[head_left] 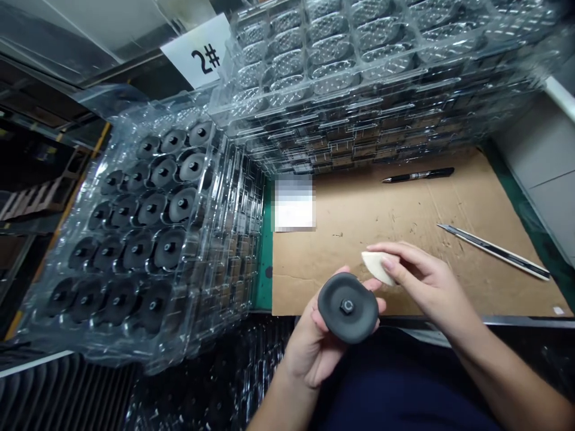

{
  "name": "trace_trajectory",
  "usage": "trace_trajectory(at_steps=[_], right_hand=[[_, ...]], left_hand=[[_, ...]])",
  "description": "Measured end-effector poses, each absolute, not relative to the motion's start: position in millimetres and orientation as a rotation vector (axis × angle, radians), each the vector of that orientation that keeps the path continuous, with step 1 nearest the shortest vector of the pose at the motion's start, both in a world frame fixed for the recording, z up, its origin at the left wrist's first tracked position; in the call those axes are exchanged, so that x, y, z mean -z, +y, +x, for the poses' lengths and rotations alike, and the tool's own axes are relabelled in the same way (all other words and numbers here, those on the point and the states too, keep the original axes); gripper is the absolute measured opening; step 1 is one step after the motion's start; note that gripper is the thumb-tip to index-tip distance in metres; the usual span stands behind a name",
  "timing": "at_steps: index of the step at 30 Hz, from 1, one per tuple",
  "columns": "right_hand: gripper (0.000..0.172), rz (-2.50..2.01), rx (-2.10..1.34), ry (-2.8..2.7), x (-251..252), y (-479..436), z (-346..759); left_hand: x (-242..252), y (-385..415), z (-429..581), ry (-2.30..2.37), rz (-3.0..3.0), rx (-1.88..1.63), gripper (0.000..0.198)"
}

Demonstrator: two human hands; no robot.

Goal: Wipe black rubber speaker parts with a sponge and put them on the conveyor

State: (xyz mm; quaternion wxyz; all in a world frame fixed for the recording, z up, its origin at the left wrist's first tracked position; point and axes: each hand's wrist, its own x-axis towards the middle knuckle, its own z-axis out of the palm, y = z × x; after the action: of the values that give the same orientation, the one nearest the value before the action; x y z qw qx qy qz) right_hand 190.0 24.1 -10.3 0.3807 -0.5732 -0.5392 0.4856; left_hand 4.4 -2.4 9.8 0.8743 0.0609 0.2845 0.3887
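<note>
My left hand (309,341) cradles a dark grey moulded rubber disc (348,308) with a small hex-shaped metal stud at its centre. The disc rests on the fingertips and palm, with its stud facing up. My right hand (426,281) pinches a white wedge-shaped pad (377,267), perhaps foam or folded cloth, between fingers and thumb. The pad sits just above the disc's upper right rim and does not visibly touch it. Part of the pad is hidden by my fingers.
To the left, a clear plastic tray (135,221) holds several rows of matching dark discs. Stacked clear trays (359,102) rise at the back, beside a "2#" card (202,51). A black pen (417,175) and a slim steel-tipped tool (494,251) lie on brown cardboard (359,239).
</note>
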Motion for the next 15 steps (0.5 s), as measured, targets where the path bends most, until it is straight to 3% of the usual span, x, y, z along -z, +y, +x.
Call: trace_trajectory(at_steps=[8,12,15], right_hand=[[0.031,-1.548,-1.563,-1.087,42,-1,201],[0.029,-1.643,-1.098,-1.238,14,2,199],[0.032,-1.334,-0.672,-1.628,-17,13,190]], left_hand=[[-11,0,7,0.562,0.089,-0.808,0.056],[-11,3,10,0.572,0.114,-0.812,0.056],[-7,3,15,0.645,0.160,-0.831,0.060]])
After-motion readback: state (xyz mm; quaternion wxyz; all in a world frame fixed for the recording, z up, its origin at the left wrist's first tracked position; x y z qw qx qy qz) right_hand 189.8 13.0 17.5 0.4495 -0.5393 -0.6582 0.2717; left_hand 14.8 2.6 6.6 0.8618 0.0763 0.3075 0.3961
